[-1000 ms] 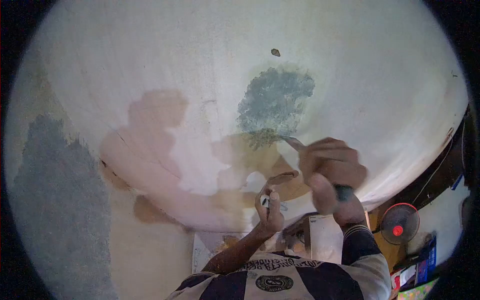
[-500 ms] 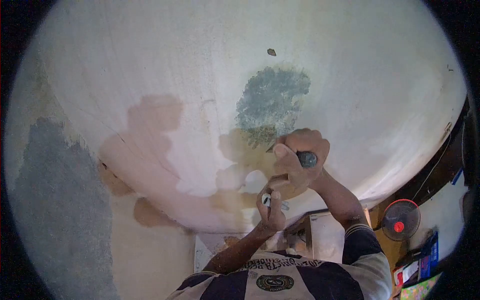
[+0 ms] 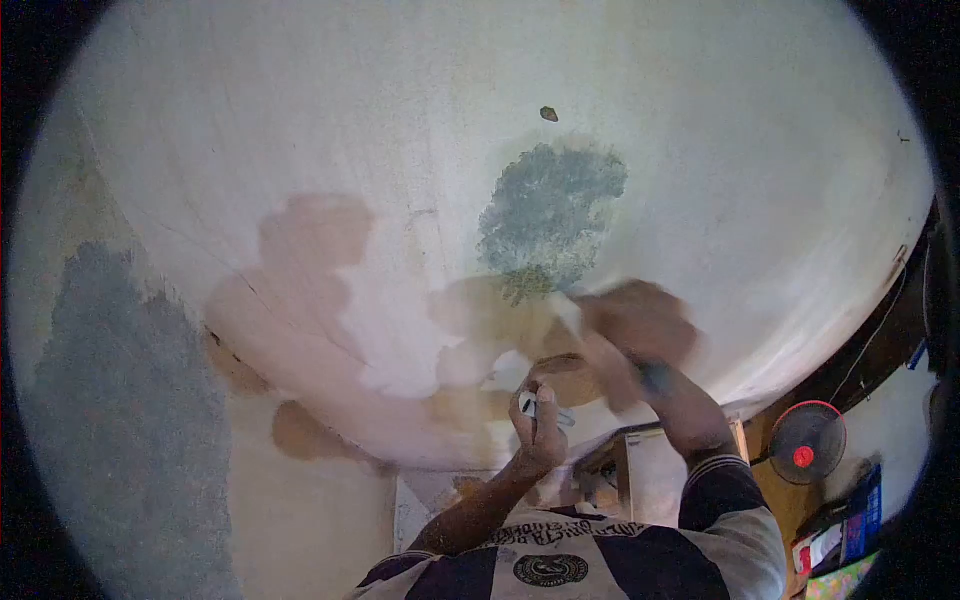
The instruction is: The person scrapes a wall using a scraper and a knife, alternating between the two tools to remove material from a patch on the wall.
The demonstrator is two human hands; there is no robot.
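My right hand [image 3: 640, 325] is closed around a scraper [image 3: 566, 308], blurred by motion. The scraper's pale blade points up and left, toward the lower edge of a rough grey-green patch [image 3: 553, 210] on the white wall [image 3: 400, 120]. Its dark handle end shows below the fist. Lower and to the left, my left hand [image 3: 540, 430] is closed on a small white object [image 3: 530, 403] with a dark mark, too small to name. A flat, brownish piece at its fingertips is partly hidden by my right hand.
A larger grey bare area [image 3: 125, 400] covers the wall on the left. Above the patch is a small chip [image 3: 549, 114]. A red-rimmed fan [image 3: 806, 442] stands at lower right, near colourful packages [image 3: 850, 530]. Shadows of my head and arms fall on the wall.
My right hand has turned and moved slightly right and down with the scraper, and its blade now shows more. My left hand has stayed nearly in place. The view has shifted a little.
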